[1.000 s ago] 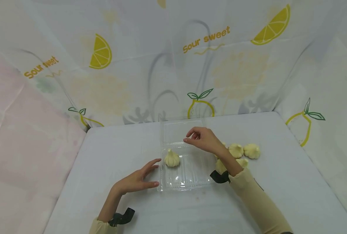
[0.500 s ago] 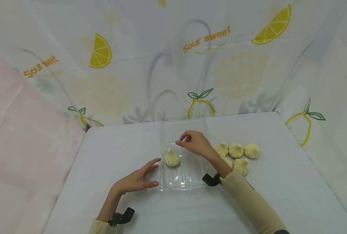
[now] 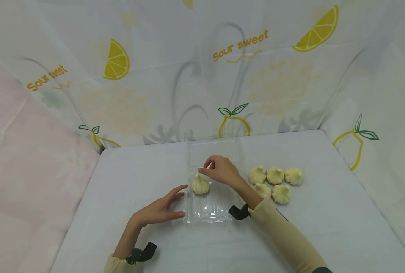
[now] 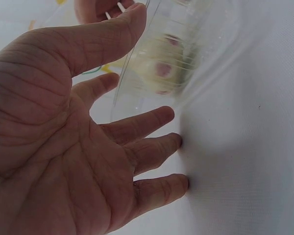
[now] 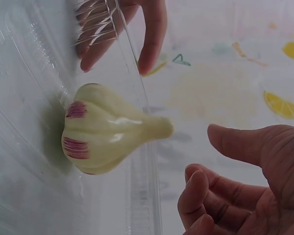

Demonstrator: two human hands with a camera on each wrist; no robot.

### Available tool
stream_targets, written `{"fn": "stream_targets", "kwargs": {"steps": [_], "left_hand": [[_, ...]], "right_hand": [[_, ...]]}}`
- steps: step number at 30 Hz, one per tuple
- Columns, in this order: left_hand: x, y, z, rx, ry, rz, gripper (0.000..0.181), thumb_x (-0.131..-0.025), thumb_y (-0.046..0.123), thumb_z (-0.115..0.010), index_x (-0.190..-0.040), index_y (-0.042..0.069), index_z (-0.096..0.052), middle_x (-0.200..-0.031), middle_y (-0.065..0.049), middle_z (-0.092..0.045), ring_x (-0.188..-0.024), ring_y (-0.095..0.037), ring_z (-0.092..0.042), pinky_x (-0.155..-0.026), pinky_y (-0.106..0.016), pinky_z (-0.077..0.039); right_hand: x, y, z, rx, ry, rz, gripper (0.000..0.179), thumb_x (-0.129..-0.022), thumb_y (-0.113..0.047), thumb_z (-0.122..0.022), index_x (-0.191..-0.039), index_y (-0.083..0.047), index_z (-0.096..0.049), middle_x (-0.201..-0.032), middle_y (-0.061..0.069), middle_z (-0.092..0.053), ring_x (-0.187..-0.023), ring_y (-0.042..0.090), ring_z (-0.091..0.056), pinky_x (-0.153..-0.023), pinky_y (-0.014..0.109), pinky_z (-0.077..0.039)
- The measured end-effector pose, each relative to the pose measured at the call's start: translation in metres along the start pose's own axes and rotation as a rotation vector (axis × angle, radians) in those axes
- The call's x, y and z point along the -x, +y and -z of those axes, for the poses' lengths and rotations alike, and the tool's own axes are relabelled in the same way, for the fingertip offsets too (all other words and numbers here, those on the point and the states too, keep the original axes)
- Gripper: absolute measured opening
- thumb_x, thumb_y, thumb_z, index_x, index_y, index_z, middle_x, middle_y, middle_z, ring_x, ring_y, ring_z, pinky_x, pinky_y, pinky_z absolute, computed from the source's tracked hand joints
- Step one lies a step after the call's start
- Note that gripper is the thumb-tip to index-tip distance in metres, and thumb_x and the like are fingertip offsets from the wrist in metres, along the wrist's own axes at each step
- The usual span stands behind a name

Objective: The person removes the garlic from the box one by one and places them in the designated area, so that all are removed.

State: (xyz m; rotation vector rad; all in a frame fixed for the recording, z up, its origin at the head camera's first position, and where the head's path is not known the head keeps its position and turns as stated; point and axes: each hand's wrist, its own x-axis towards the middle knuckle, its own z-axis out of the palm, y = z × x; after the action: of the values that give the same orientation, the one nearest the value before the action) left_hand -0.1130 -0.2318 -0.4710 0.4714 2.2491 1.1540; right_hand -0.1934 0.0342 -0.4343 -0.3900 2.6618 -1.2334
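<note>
A garlic bulb (image 3: 200, 185) stands stem up at the left side of a clear plastic box (image 3: 219, 218), its lid (image 3: 216, 151) folded back. Over this bulb hovers my right hand (image 3: 219, 170), thumb and fingers apart around nothing. The right wrist view has the purple-streaked bulb (image 5: 105, 129) just short of that hand (image 5: 240, 181). Spread beside the box's left wall is my left hand (image 3: 159, 210), its fingers near the edge; whether they touch is unclear. In the left wrist view, my left palm (image 4: 63, 147) holds nothing, and two fingertips seem to rest on the table.
Several more garlic bulbs (image 3: 275, 176) sit in two rows on the white table (image 3: 148, 163), right of the box. Behind the table hangs a lemon-print cloth (image 3: 148, 98). Dark wrist mounts (image 3: 239, 212) project from both sleeves.
My right hand has moved left and slightly down, from above the box's right part to over the bulb inside. More bulbs on the right show now. The left hand has stayed put.
</note>
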Motion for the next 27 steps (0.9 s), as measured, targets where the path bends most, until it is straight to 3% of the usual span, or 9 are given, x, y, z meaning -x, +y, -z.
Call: {"fn": "stream_targets", "kwargs": {"steps": [14, 27], "left_hand": [[0.0, 0.001, 0.001, -0.005, -0.001, -0.003, 0.083, -0.09, 0.038, -0.073, -0.155, 0.033, -0.021, -0.154, -0.02, -0.035, -0.143, -0.038, -0.028, -0.108, -0.066, -0.024], [0.0, 0.0, 0.001, -0.011, 0.001, -0.011, 0.083, -0.09, 0.037, -0.073, -0.155, 0.035, -0.021, -0.154, -0.019, -0.035, -0.143, -0.037, -0.029, -0.108, -0.065, -0.024]], "right_hand": [[0.003, -0.007, -0.012, 0.065, -0.095, 0.02, 0.034, -0.086, -0.043, -0.074, -0.098, -0.012, -0.068, -0.08, -0.001, -0.063, -0.066, 0.014, -0.056, -0.055, 0.029, -0.045], [0.002, -0.014, -0.018, 0.147, -0.086, 0.011, 0.024, -0.088, -0.034, -0.074, -0.094, -0.012, -0.065, -0.08, 0.0, -0.064, -0.065, 0.014, -0.056, -0.053, 0.029, -0.042]]}}
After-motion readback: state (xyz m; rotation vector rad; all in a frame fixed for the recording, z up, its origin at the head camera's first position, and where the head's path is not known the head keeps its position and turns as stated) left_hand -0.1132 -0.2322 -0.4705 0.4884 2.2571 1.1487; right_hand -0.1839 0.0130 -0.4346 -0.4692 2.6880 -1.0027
